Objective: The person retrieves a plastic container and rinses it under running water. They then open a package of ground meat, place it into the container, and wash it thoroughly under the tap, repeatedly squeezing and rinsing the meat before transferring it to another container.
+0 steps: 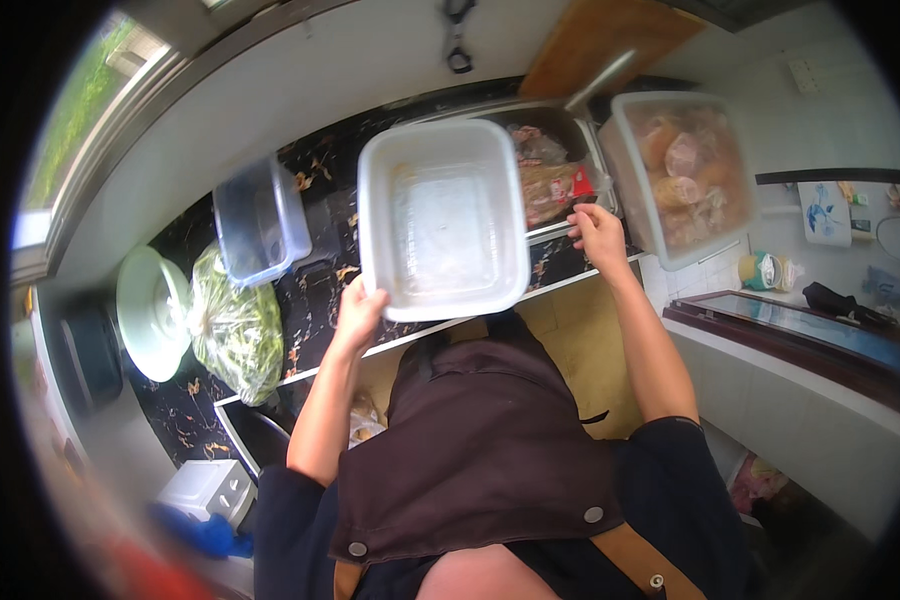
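Observation:
My left hand (358, 315) grips the near left corner of a white plastic tub (444, 232), which is tilted so that its bare inside faces me. The tub covers part of the counter and of the sink behind it. My right hand (601, 234) is off the tub, to its right, with fingers loosely bent and nothing seen in them. It hovers by the sink's front edge, close to a clear food bag (547, 191) with a red label. Whether its fingertips touch the bag is unclear.
Right of the sink stands a large translucent bin (664, 255) of bagged food. A bag of green vegetables (244, 330), a clear blue-tinted plastic box (259, 221) and a pale green basin (146, 315) are on the black counter (319, 300) at left. A wooden board (607, 45) leans behind.

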The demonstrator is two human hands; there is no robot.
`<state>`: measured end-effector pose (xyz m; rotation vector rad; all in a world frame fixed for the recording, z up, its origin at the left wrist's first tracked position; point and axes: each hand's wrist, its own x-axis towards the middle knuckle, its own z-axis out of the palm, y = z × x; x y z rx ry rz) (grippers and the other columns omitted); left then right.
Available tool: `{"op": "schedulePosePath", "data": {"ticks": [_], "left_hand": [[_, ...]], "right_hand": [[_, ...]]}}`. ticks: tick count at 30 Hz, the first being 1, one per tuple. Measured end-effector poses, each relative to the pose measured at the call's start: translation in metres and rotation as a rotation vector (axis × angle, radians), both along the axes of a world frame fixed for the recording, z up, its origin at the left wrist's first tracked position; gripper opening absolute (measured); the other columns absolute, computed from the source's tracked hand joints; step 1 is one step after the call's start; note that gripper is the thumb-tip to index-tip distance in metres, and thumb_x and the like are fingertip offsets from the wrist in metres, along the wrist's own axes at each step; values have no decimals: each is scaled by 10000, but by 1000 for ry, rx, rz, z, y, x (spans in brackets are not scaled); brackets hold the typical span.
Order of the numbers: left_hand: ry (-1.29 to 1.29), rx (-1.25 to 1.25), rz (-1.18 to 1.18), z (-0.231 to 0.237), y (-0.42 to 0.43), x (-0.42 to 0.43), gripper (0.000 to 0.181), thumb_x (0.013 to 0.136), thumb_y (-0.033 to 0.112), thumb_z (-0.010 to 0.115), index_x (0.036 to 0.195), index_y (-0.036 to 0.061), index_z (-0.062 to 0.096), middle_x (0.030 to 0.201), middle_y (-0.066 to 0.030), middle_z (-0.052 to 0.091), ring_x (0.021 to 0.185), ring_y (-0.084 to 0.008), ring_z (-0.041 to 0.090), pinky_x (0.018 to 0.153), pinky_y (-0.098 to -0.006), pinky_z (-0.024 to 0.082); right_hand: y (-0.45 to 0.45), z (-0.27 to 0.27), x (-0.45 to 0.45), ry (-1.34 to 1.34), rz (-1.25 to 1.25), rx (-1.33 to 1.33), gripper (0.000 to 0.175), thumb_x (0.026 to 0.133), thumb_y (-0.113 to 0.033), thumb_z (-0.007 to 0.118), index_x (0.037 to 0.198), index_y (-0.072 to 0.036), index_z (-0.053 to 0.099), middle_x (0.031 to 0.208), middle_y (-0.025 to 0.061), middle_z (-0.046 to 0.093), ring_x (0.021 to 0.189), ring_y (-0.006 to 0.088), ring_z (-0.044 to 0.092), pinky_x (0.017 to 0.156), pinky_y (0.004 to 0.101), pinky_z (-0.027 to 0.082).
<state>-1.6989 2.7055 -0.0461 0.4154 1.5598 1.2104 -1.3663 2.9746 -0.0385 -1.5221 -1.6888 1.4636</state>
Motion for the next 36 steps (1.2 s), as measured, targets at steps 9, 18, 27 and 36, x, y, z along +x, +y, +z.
{"op": "schedulePosePath", "data": {"ticks": [9,18,27,36], "left_hand": [[161,-179,128,28,43,68,332,775,-3,504,1082,-90,593,929,-92,664,799,-143,625,724,-277,499],[235,-112,173,11,115,111,325,784,-4,511,1085,-97,589,898,-108,663,742,-149,611,656,-284,489],[114,-106,146,-11,131,115,281,791,0,510,1047,-73,600,870,-109,662,714,-163,626,615,-301,507],[-224,-133,129,-31,120,117,335,803,11,502,1125,-77,525,917,-128,611,751,-215,641,646,-348,566]], "right_hand": [[174,-77,-37,-644,-6,916,219,931,-86,467,1043,57,589,898,246,683,839,400,686,776,474,548],[194,-93,-45,-657,300,644,173,912,-103,482,932,27,594,885,268,682,838,403,689,727,479,559],[120,-77,2,-183,259,-59,455,916,-311,595,1199,45,573,1142,240,646,1048,332,638,907,401,491],[57,34,0,113,203,-219,200,819,-27,563,1002,48,586,799,66,623,623,117,576,523,273,465]]}}
